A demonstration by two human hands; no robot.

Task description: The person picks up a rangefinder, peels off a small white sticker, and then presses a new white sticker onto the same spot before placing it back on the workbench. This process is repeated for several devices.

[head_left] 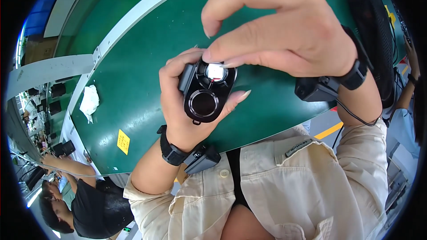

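My left hand (pixel 178 106) is wrapped round a glossy black oval device (pixel 204 103), held above the green table. The device has a dark round lens-like disc at its near end and a round opening with a bright white centre and a speck of red at its far end. Over that far end is my right hand (pixel 280 31), its thumb and forefinger close together at the opening's rim. The other fingers curl above, apart from the device. Whatever lies between the thumb and forefinger is too small or hidden to make out.
The green table (pixel 133 89) has a pale raised frame along its far side. On it lie a crumpled white bag (pixel 90 103) and a yellow label (pixel 123 142). A long black mesh-like case (pixel 371 35) lies at right. Co-workers sit at left (pixel 95 204) and right.
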